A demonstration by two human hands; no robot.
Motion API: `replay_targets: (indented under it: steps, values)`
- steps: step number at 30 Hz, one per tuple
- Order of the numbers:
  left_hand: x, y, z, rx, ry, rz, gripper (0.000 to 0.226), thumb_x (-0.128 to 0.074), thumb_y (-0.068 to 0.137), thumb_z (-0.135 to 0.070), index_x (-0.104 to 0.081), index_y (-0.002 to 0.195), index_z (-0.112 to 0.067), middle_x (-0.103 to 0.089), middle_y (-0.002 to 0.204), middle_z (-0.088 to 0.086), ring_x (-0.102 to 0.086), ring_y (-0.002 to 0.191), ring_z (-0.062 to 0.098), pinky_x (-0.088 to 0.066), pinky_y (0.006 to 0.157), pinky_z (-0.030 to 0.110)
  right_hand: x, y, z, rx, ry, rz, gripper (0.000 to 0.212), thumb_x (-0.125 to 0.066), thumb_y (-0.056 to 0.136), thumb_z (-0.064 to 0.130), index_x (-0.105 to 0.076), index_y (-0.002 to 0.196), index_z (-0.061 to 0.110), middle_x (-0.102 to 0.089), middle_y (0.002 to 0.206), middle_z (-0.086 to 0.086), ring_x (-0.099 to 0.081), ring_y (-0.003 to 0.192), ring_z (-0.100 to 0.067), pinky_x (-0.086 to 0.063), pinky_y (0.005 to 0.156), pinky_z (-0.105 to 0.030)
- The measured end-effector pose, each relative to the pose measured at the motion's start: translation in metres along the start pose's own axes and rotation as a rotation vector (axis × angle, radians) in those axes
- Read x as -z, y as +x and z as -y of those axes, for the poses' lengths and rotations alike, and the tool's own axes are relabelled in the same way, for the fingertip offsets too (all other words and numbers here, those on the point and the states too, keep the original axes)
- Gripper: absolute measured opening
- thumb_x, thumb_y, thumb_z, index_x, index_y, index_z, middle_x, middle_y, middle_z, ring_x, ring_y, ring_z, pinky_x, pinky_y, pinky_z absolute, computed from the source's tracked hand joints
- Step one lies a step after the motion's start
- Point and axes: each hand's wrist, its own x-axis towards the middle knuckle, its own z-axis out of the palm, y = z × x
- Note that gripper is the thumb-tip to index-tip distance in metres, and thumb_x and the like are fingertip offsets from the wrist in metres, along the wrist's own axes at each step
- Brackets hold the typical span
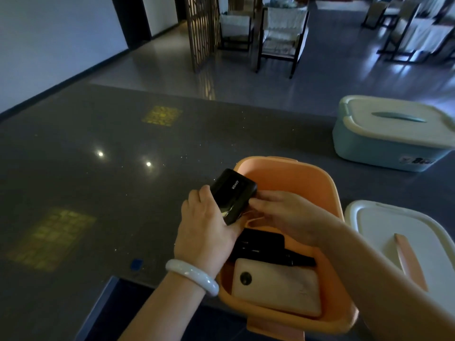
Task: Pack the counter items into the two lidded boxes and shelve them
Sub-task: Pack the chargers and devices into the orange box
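An open orange box (317,183) stands on the dark counter near its front edge. Over the box's left rim, my left hand (206,222) grips a black power bank (234,195). My right hand (288,215) reaches in from the right, its fingers touching the power bank's right end; how they lie underneath is hidden. Inside the box lie a black device (261,244) and a beige power bank (275,286). The orange box's white lid (384,232) with an orange handle rests on the counter to the right. A blue box (384,148) with its white lid on stands at the back right.
The dark polished counter (98,168) stretches left and back, with light reflections on it. A small blue square (136,264) sits near the front edge. Beyond the counter are chairs (280,38) and a wooden screen (202,30) on the floor.
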Motion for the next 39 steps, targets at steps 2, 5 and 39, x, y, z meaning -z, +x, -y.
replay_targets:
  steps: [2, 5, 39]
  values:
    - [-0.003, 0.005, -0.011, -0.002, -0.017, -0.032, 0.079, -0.074, 0.075, -0.052, -0.034, 0.133, -0.017, -0.040, 0.119, -0.002, -0.035, 0.103, 0.007, -0.042, 0.080, 0.022, -0.008, -0.003, 0.006, 0.023, 0.287, -0.054, 0.029, -0.047, 0.099, 0.023, -0.062, 0.122, 0.013, -0.069, 0.115, -0.007, -0.067, 0.105, -0.022, -0.056, 0.081, -0.030]
    - [-0.007, 0.012, -0.023, 0.000, -0.169, 0.014, 0.080, -0.076, 0.075, -0.045, -0.033, 0.136, -0.017, -0.036, 0.120, -0.004, -0.032, 0.107, 0.006, -0.037, 0.084, 0.020, -0.013, -0.004, 0.010, 0.036, 0.548, -0.169, 0.029, -0.044, 0.101, 0.017, -0.060, 0.122, 0.007, -0.069, 0.113, -0.014, -0.070, 0.095, -0.024, -0.058, 0.072, -0.033]
    - [-0.035, 0.020, 0.026, 0.104, -0.448, 0.354, 0.032, -0.030, 0.101, -0.045, -0.044, 0.127, -0.034, -0.061, 0.102, -0.010, -0.061, 0.079, -0.003, -0.052, 0.070, 0.018, 0.032, 0.010, -0.016, -0.125, -1.002, -0.104, 0.066, -0.083, 0.062, 0.031, -0.047, 0.118, 0.033, -0.046, 0.110, 0.012, -0.050, 0.101, -0.009, -0.049, 0.088, -0.030]
